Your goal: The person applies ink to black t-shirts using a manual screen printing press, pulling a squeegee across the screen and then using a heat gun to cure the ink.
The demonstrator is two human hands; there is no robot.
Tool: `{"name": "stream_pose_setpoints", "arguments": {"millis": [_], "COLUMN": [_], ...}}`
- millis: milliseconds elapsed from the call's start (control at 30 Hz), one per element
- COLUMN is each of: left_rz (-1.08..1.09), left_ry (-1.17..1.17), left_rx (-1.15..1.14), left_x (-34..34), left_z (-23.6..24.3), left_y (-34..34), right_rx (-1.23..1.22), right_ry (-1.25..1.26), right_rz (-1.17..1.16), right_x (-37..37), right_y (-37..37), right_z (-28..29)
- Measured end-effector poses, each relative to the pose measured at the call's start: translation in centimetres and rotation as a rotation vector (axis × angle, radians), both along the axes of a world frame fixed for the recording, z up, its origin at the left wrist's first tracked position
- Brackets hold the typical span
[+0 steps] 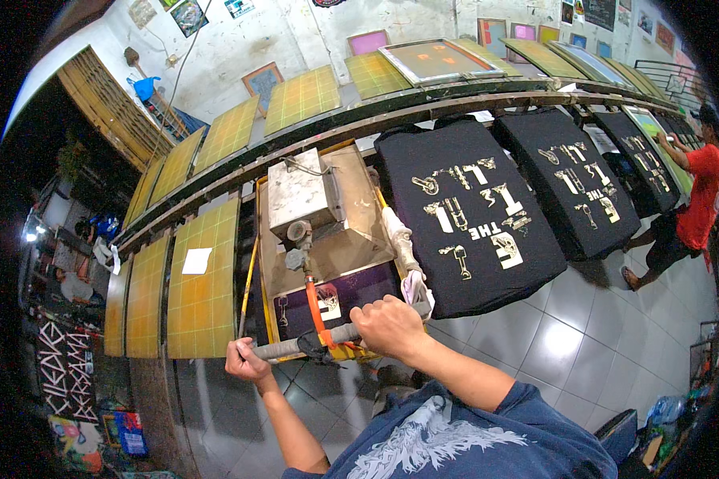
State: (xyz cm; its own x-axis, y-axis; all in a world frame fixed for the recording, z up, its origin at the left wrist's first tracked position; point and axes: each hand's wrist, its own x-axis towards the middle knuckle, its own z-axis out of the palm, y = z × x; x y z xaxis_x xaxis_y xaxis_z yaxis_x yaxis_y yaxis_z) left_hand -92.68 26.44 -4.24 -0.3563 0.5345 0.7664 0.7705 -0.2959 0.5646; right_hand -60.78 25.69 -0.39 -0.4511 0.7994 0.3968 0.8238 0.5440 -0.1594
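A grey-wrapped handle bar (287, 348) crosses the near side of a wheeled-frame heater with a broad brown hood (359, 207). My left hand (248, 359) is closed round the bar's left end. Farther right along it, my right hand (387, 326) grips the same bar. On the hood sit a scuffed metal box (302, 195) and a valve (298, 243), from which an orange hose (319, 311) runs down to the bar. Partly hidden beneath the hood lies a black printed T-shirt (367, 291). Just right of the heater, another black T-shirt (471, 184) with a pale print lies flat on its board.
More black T-shirts (563, 172) line the long table toward the right. Yellow-green gridded boards (204, 279) extend left and along the far side. A framed screen (439, 60) rests at the back. One person in red (703, 176) stands at the far right. Grey tiles (571, 351) cover the floor.
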Motion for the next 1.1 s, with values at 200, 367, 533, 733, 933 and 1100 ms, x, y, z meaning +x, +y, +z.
{"name": "stream_pose_setpoints", "arguments": {"millis": [200, 367, 533, 733, 933, 1100], "left_rz": [0.008, 0.015, -0.005, 0.002, 0.002, -0.014], "left_ry": [-0.005, 0.001, 0.034, 0.026, 0.005, 0.031], "left_rx": [-0.011, 0.007, -0.002, -0.002, 0.011, 0.023], "left_x": [0.39, 0.27, 0.25, 0.74, 0.72, 0.22], "left_z": [0.46, 0.14, 0.43, 0.88, 0.77, 0.47], "left_y": [-0.18, 0.06, -0.16, -0.22, -0.24, 0.03], "right_rx": [0.032, 0.025, 0.064, 0.052, 0.034, 0.040], "right_ry": [0.018, 0.022, 0.042, 0.038, 0.027, 0.030], "right_rz": [-0.002, 0.000, 0.023, 0.020, -0.002, 0.015], "right_x": [-0.09, -0.07, 0.08, 0.11, -0.13, 0.05], "right_y": [0.06, 0.08, 0.12, 0.07, 0.10, 0.01], "right_z": [-0.45, -0.34, -0.33, -0.26, -0.54, -0.15]}}
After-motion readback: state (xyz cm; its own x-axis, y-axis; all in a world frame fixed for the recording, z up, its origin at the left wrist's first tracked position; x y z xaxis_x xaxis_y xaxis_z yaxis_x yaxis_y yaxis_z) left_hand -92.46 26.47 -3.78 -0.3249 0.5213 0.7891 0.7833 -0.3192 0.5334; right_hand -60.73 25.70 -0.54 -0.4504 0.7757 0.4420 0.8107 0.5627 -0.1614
